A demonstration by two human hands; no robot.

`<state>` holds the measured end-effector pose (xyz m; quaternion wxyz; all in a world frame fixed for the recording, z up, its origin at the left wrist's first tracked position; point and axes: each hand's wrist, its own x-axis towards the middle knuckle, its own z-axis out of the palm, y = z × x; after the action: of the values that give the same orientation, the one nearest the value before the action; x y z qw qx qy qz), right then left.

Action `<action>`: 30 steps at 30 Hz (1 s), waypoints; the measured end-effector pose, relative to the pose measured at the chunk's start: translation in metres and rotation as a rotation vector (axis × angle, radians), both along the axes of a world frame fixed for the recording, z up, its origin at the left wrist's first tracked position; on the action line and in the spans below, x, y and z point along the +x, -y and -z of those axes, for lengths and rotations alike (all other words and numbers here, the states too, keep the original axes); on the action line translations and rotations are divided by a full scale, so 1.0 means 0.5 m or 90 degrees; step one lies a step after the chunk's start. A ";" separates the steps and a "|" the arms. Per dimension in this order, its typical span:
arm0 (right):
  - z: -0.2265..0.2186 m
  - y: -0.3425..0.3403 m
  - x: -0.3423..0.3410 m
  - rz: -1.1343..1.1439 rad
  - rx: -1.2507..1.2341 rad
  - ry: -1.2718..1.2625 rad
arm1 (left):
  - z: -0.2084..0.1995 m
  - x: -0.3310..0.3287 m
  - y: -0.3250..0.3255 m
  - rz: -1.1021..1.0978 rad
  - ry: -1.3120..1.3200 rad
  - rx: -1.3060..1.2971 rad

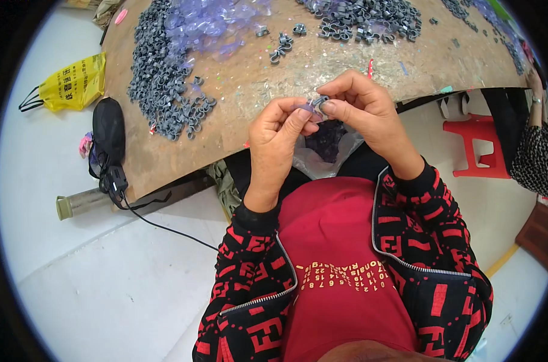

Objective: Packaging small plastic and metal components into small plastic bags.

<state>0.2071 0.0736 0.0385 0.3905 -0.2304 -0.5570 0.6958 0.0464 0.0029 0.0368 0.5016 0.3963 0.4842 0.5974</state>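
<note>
Above the table's near edge, my two hands meet fingertip to fingertip. My left hand (273, 142) is closed in a pinch on a small translucent purple plastic piece (304, 107). Between the thumb and fingers of my right hand (367, 111) is a small grey plastic clip (320, 102), with rounded loops like those on the table. Clip and purple piece are close together; fingers hide whether they are joined. Below my hands, over my lap, an opened clear plastic bag (345, 148) contains dark purple pieces (324, 140).
On the worn wooden table (244, 84) lie a left heap of grey clips (159, 78), purple translucent pieces (207, 27) and another clip heap (370, 24). Leftward are a yellow bag (75, 81) and black pouch (108, 130). A red stool (480, 145) and another person's sleeve (532, 157) are rightward.
</note>
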 end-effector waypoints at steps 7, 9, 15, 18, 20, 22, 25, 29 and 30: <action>0.014 -0.004 0.001 0.024 0.133 0.084 | 0.010 -0.004 0.000 -0.004 -0.083 0.018; 0.011 -0.005 0.000 0.039 0.175 0.103 | 0.008 -0.009 0.002 0.003 -0.120 0.032; -0.010 -0.012 0.001 0.112 0.492 0.191 | -0.009 -0.017 0.007 0.034 -0.212 0.052; -0.024 -0.027 0.006 0.098 0.681 0.207 | -0.028 -0.031 0.005 0.086 -0.245 0.019; -0.030 -0.037 0.008 0.074 0.836 0.191 | -0.038 -0.044 0.003 0.118 -0.261 -0.009; -0.036 -0.049 0.014 0.043 0.894 0.171 | -0.034 -0.054 -0.007 0.217 -0.110 -0.069; -0.038 -0.052 0.018 0.000 0.989 0.126 | -0.047 -0.076 -0.020 0.322 -0.074 -0.129; -0.004 -0.059 0.020 0.003 0.990 0.119 | -0.029 -0.073 -0.029 0.352 -0.078 -0.138; 0.003 -0.057 0.017 0.005 0.998 0.114 | -0.037 -0.063 -0.022 0.286 -0.091 -0.121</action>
<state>0.2156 0.1023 0.0373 0.3952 0.0545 -0.9137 0.0778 0.0151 0.0138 0.0551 0.6214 0.4862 0.4722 0.3930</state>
